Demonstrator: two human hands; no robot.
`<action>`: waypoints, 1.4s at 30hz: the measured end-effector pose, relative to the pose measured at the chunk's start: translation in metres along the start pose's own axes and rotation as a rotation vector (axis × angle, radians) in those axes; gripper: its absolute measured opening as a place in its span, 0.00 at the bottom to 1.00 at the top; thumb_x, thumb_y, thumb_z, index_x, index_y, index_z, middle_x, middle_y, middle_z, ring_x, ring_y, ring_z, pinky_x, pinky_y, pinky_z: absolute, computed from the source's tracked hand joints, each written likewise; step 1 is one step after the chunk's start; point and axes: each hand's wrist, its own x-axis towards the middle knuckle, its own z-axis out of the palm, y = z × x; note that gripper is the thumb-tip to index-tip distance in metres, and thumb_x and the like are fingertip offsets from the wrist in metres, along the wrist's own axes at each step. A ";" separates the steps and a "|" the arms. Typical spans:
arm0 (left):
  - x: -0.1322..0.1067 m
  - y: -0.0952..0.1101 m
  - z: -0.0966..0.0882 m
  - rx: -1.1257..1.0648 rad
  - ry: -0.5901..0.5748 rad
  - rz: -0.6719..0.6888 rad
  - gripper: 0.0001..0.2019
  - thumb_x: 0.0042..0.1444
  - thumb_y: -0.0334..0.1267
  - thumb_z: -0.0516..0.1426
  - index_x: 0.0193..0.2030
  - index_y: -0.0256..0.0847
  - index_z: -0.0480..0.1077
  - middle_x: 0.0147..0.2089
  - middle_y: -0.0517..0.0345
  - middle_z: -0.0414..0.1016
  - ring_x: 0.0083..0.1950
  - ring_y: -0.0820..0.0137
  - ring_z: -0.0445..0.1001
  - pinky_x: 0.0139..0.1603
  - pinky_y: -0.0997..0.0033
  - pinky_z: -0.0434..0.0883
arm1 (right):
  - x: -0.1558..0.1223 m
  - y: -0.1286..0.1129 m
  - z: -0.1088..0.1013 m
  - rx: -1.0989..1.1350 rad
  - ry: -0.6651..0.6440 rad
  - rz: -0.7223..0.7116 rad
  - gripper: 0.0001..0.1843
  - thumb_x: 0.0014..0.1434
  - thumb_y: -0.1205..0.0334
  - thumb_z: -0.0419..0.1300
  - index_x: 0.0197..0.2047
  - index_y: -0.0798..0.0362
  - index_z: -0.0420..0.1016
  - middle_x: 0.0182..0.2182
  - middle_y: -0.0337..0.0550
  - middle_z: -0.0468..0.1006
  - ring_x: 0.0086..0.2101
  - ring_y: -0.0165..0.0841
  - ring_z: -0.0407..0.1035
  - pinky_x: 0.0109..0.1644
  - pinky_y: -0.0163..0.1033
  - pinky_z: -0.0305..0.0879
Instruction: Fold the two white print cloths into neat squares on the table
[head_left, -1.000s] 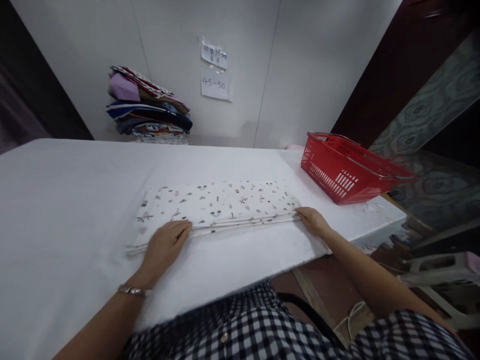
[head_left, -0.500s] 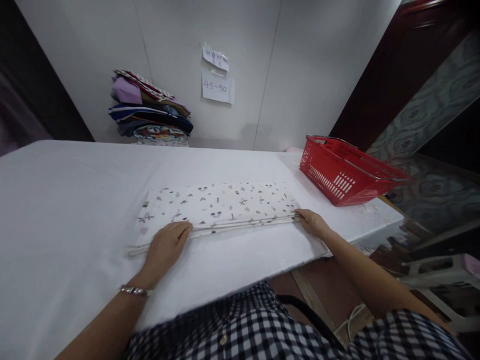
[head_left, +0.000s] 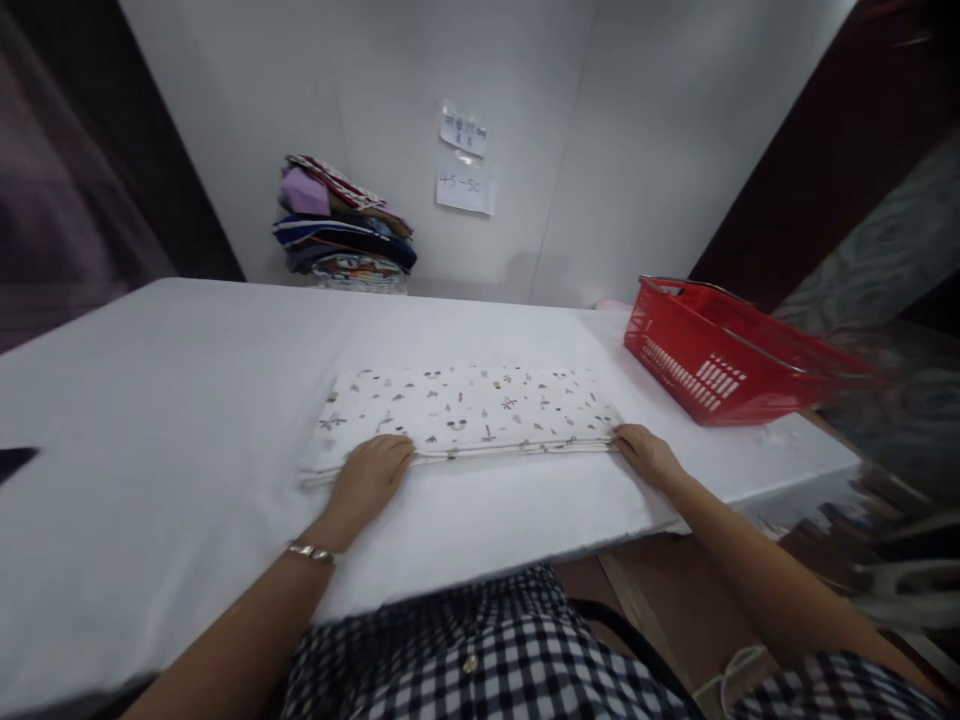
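A folded white cloth with small dark prints (head_left: 465,410) lies as a long strip on the white table (head_left: 187,380). My left hand (head_left: 367,478) rests on the cloth's near edge toward its left end, fingers together and curled over the edge. My right hand (head_left: 646,455) holds the near right corner of the cloth, fingers bent on it. A metal bracelet circles my left wrist.
A red plastic basket (head_left: 720,350) stands at the table's right end. A stack of folded coloured fabrics (head_left: 341,225) sits at the back against the wall, under two paper notes (head_left: 465,165). The table's front edge is just before my checked shirt.
The view has swung left, so everything sits further right in the picture. My hands stay on the cloth's near edge; the layered edges look pressed closer together.
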 end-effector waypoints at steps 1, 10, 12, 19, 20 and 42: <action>-0.001 0.002 -0.001 0.023 -0.011 0.019 0.15 0.61 0.38 0.45 0.43 0.40 0.72 0.47 0.52 0.75 0.50 0.63 0.70 0.51 0.61 0.65 | -0.002 0.002 0.001 -0.004 0.008 -0.012 0.16 0.63 0.57 0.45 0.44 0.51 0.71 0.45 0.47 0.74 0.46 0.35 0.68 0.49 0.41 0.67; -0.010 0.015 -0.009 0.170 0.001 0.031 0.12 0.59 0.30 0.49 0.45 0.42 0.72 0.50 0.53 0.73 0.51 0.63 0.68 0.49 0.59 0.66 | -0.002 0.013 -0.002 -0.077 0.132 -0.236 0.16 0.61 0.57 0.49 0.39 0.52 0.76 0.43 0.49 0.76 0.42 0.38 0.71 0.47 0.44 0.70; -0.009 0.018 -0.010 0.148 0.016 0.038 0.12 0.60 0.32 0.49 0.47 0.41 0.70 0.50 0.53 0.73 0.51 0.64 0.68 0.50 0.60 0.66 | 0.007 0.002 -0.003 -0.049 0.175 -0.285 0.15 0.60 0.58 0.50 0.42 0.54 0.76 0.44 0.52 0.75 0.44 0.40 0.70 0.49 0.46 0.69; -0.008 0.018 -0.007 0.132 -0.053 0.029 0.16 0.61 0.36 0.48 0.55 0.42 0.66 0.59 0.52 0.66 0.61 0.63 0.61 0.61 0.55 0.57 | 0.028 -0.038 0.012 0.058 -0.006 -0.249 0.25 0.63 0.53 0.47 0.60 0.52 0.61 0.58 0.51 0.64 0.59 0.42 0.56 0.59 0.54 0.57; -0.009 0.015 -0.006 0.130 -0.075 0.012 0.17 0.61 0.36 0.48 0.56 0.42 0.65 0.60 0.52 0.65 0.63 0.62 0.60 0.62 0.54 0.56 | 0.026 -0.038 0.016 0.058 -0.058 -0.210 0.26 0.62 0.51 0.47 0.62 0.51 0.59 0.60 0.51 0.61 0.60 0.43 0.54 0.60 0.55 0.55; 0.019 0.033 -0.001 0.000 -0.034 0.197 0.14 0.61 0.39 0.47 0.39 0.43 0.74 0.41 0.52 0.73 0.45 0.62 0.68 0.47 0.59 0.65 | -0.007 0.013 0.000 0.525 0.129 0.714 0.26 0.54 0.43 0.48 0.35 0.56 0.76 0.27 0.45 0.78 0.28 0.34 0.69 0.32 0.37 0.64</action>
